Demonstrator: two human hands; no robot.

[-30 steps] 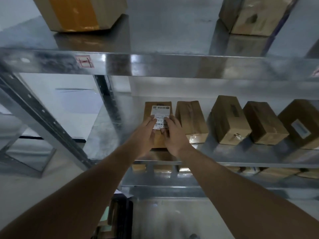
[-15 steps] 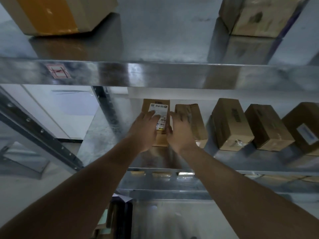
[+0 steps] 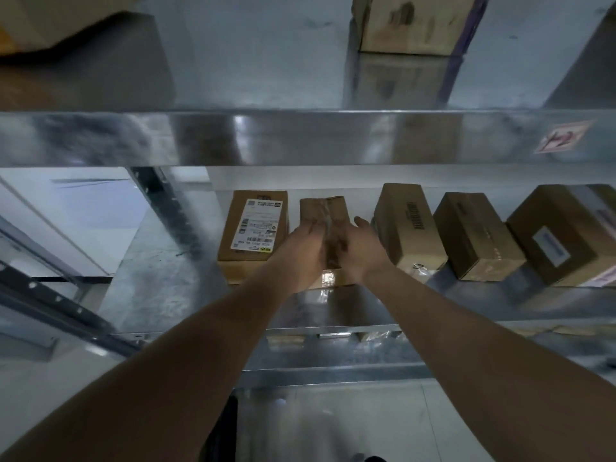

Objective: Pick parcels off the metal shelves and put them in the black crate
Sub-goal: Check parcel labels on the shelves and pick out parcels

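Note:
On the middle metal shelf point(image 3: 160, 288) a plain brown taped parcel point(image 3: 325, 211) lies second from the left. My left hand point(image 3: 301, 253) presses its left side and my right hand point(image 3: 361, 251) its right side, so both clasp it near its front end. The parcel still rests on the shelf. Just left of it lies a brown parcel with a white shipping label point(image 3: 253, 225), touched by neither hand. A dark shape point(image 3: 221, 428) at the bottom edge may be the black crate; I cannot tell.
Three more brown boxes point(image 3: 408, 225) point(image 3: 476, 235) point(image 3: 560, 235) line the shelf to the right. The upper shelf's beam point(image 3: 300, 138) hangs low over my hands, with a box point(image 3: 413, 25) on top. A slanted upright point(image 3: 166, 208) stands at left.
Both hands left the labelled parcel and moved right onto the plain taped parcel beside it. The view has shifted right and closer to the shelf.

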